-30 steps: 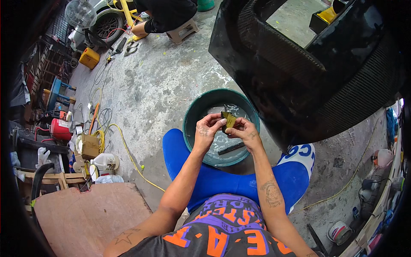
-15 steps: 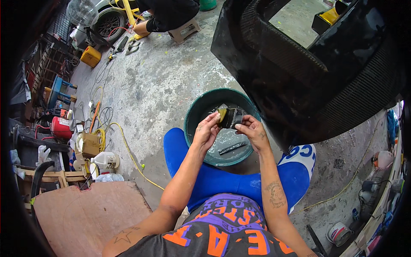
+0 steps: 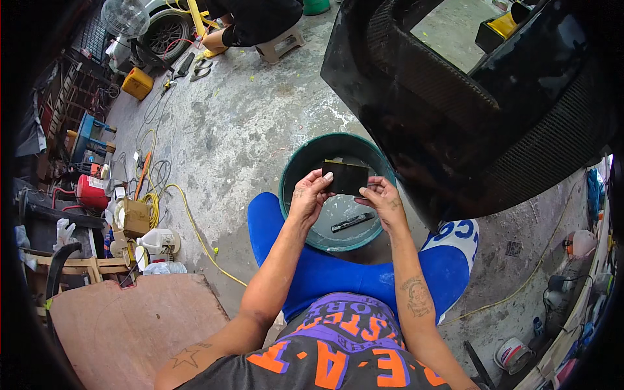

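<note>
Over the basin, my left hand (image 3: 311, 196) and my right hand (image 3: 385, 197) hold a black rectangular sheet, which looks like sandpaper (image 3: 346, 178), by its two ends. A thin yellow edge shows along its far side. Both thumbs press on the near face, and the fingers behind are largely hidden. Below sits a round dark green basin (image 3: 294, 162) with cloudy water in it. A narrow dark strip (image 3: 352, 222) lies in the basin, apart from my hands.
A big glossy black carbon-fibre panel (image 3: 448, 123) looms close on the right. A yellow hose (image 3: 193, 218) and cables run over the floor at left. A wooden board (image 3: 133, 318) lies near left. Another person (image 3: 263, 23) sits on a stool (image 3: 281, 48) far ahead.
The sheet, folded or bent with a yellowish part showing half a second ago, is now spread flat with its black face up. Both hands stay almost in place over the basin.
</note>
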A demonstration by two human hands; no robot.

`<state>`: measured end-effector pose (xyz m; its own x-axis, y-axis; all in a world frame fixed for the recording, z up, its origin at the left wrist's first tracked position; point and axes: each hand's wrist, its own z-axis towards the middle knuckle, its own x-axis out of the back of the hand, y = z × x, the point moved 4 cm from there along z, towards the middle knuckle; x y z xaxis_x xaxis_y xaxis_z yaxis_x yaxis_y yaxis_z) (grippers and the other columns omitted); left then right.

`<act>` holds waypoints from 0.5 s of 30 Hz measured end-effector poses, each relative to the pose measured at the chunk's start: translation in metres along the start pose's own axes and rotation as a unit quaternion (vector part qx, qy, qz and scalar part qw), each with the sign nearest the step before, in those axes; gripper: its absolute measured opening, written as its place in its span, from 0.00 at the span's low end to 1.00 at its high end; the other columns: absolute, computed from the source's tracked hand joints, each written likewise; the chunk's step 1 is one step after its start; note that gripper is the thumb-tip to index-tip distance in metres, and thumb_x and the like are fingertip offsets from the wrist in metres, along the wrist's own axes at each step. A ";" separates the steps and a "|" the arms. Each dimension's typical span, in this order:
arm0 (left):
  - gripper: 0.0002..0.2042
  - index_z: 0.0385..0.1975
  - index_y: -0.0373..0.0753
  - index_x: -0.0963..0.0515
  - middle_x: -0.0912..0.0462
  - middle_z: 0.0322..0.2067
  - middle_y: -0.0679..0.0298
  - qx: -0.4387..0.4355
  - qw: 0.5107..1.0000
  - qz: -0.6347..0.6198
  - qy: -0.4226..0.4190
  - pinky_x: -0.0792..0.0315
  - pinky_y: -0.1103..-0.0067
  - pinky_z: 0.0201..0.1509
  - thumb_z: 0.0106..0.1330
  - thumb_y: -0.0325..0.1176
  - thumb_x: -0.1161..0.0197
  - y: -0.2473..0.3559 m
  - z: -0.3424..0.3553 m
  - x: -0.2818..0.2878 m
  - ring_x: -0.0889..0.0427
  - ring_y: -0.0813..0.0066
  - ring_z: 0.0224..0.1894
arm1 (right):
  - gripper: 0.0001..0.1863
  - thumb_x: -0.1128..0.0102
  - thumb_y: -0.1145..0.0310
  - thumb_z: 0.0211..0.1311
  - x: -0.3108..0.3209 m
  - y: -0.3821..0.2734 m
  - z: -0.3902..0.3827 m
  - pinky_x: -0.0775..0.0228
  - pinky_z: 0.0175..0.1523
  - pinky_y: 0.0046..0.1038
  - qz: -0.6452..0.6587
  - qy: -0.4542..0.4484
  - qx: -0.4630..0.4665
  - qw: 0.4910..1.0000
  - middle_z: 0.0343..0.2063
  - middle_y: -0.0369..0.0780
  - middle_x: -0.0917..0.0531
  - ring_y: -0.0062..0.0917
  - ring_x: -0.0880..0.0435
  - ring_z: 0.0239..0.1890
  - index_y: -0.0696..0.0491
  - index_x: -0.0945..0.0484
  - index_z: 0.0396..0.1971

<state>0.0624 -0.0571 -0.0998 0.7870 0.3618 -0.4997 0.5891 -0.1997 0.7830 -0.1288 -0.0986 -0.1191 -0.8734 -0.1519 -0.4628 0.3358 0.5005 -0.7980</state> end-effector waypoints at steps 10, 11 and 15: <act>0.09 0.45 0.37 0.22 0.14 0.35 0.66 -0.030 0.988 0.148 0.036 0.21 0.84 0.36 0.68 0.29 0.33 -0.016 -0.011 -0.001 0.15 0.81 0.34 | 0.21 0.29 0.65 0.64 -0.014 0.018 0.004 0.19 0.32 0.22 -0.133 0.007 0.021 0.991 0.36 0.43 0.13 0.23 0.12 0.33 0.66 0.20 0.49; 0.09 0.45 0.36 0.22 0.14 0.35 0.66 -0.013 0.992 0.121 0.018 0.21 0.84 0.37 0.69 0.29 0.33 -0.019 -0.013 -0.003 0.15 0.81 0.34 | 0.24 0.30 0.64 0.65 -0.016 0.021 0.005 0.17 0.37 0.24 -0.117 -0.013 -0.001 0.993 0.38 0.44 0.12 0.24 0.12 0.37 0.67 0.22 0.52; 0.09 0.45 0.35 0.21 0.14 0.34 0.66 -0.034 0.991 0.129 0.009 0.22 0.83 0.38 0.69 0.29 0.33 -0.020 -0.017 -0.011 0.15 0.81 0.34 | 0.21 0.33 0.65 0.68 -0.014 0.031 0.006 0.18 0.48 0.26 -0.022 -0.015 -0.063 0.998 0.42 0.42 0.13 0.23 0.12 0.41 0.63 0.22 0.54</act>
<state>0.0393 -0.0412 -0.1035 0.9056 0.3238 -0.2739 0.3550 -0.2254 0.9073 -0.1041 -0.0858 -0.1397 -0.8746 -0.2000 -0.4417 0.2497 0.5952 -0.7638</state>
